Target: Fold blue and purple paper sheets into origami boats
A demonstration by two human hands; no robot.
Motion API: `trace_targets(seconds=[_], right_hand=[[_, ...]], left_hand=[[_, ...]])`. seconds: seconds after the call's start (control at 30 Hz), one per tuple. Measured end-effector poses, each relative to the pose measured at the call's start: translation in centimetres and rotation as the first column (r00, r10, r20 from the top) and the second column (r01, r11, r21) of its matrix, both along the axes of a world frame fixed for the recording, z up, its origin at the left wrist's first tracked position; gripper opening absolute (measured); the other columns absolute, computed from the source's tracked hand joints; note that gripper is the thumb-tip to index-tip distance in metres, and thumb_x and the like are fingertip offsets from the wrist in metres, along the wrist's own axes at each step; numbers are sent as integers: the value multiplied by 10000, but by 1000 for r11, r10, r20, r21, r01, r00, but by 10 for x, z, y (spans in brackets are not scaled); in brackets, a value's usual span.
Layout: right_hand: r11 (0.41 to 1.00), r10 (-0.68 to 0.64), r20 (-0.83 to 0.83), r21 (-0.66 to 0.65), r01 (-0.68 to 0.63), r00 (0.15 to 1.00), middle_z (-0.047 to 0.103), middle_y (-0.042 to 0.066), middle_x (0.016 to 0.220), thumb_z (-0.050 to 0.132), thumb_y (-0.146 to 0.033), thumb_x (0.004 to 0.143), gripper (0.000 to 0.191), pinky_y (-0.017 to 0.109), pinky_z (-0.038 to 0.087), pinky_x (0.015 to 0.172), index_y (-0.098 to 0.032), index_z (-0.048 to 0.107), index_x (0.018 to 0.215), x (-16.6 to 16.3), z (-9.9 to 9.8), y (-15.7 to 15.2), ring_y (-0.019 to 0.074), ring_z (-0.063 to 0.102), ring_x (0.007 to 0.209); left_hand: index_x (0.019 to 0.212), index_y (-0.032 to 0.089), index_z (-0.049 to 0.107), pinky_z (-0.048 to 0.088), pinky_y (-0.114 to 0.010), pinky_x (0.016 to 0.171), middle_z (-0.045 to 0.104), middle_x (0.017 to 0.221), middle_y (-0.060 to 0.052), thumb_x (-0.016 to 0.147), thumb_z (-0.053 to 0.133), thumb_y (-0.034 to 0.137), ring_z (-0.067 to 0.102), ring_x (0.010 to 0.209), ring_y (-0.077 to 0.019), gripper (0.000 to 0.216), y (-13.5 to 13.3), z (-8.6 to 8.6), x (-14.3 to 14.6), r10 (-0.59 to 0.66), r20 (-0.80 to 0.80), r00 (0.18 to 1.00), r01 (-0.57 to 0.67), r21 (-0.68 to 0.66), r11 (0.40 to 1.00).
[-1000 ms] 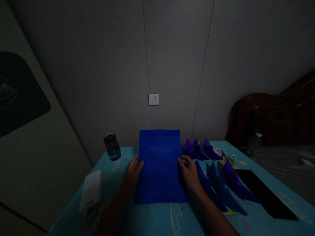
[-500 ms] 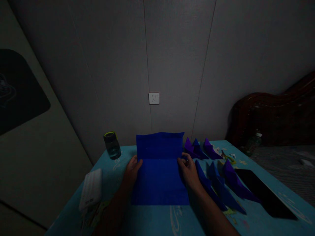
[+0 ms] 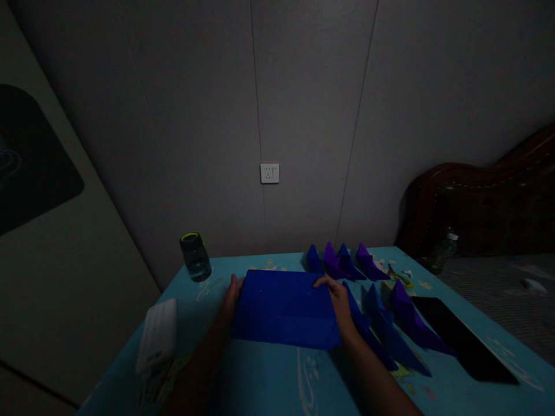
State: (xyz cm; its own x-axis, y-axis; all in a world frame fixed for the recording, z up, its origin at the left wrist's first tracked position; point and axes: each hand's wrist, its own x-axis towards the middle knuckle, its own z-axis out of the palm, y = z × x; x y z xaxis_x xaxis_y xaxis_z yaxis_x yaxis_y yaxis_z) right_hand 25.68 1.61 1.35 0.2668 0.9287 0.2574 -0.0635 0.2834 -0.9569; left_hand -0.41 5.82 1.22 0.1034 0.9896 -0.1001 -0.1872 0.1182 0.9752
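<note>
Pinching folded blue paper (image 3: 284,309): right fingers (image 3: 328,281), at its corner; left fingers (image 3: 234,283), grip unclear

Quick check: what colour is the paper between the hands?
Deep blue; the paper shows best in the head view, the only one here.

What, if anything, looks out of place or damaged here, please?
Nothing looks spilled or damaged, and the boats sit in two rough rows. The one mildly odd spot is the near right corner of the blue paper, where the edges seem uneven, though dim light makes that uncertain.
</note>
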Motion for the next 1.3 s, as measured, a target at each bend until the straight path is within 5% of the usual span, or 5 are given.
trace_targets(seconds=[0.27, 0.53, 0.7, 0.87, 1.3], right_hand=[[998, -60, 51, 34, 58, 997, 624, 19, 692, 622, -330, 668, 139, 263, 418, 539, -201, 665, 638, 2, -5, 3, 179, 544, 602], [983, -107, -94, -157, 91, 990, 727, 70, 881, 535, -559, 826, 553, 310, 483, 567, -200, 609, 1241, -4, 4, 6, 227, 654, 683], [968, 37, -126, -243, -67, 991, 744, 97, 915, 684, -582, 743, 564, 355, 546, 670, -170, 653, 1127, -12, 9, 3, 261, 703, 777], [963, 177, -163, -174, -205, 971, 753, 95, 930, 818, -454, 650, 556, 409, 566, 762, -182, 614, 1089, -15, 0, 4, 277, 724, 806], [993, 106, -37, -51, -108, 994, 717, 92, 1028, 759, -364, 705, 369, 393, 516, 823, -198, 603, 995, -13, -8, 7, 284, 668, 974]], left_hand=[[1205, 201, 601, 561, -371, 765, 753, 1016, -94, 635, 820, 385, 726, 867, -288, 638, -12, 2, 4, -66, 79, 995, 71, -53, 996], [1247, 190, 548, 549, -391, 835, 752, 1033, -99, 651, 814, 344, 723, 906, -277, 671, -9, -2, 4, 45, 114, 992, -50, 42, 998], [1225, 202, 552, 559, -369, 793, 754, 1015, -85, 667, 791, 348, 728, 875, -264, 624, -11, 4, 5, 108, 91, 990, -114, 60, 992], [1179, 192, 571, 564, -369, 774, 758, 984, -79, 660, 781, 341, 728, 866, -268, 579, -11, 5, 7, 162, 69, 984, -167, 74, 983], [1138, 167, 651, 516, -441, 933, 740, 1095, -108, 666, 790, 378, 680, 1045, -312, 535, -9, -1, 8, 117, 86, 989, -129, 140, 982]])
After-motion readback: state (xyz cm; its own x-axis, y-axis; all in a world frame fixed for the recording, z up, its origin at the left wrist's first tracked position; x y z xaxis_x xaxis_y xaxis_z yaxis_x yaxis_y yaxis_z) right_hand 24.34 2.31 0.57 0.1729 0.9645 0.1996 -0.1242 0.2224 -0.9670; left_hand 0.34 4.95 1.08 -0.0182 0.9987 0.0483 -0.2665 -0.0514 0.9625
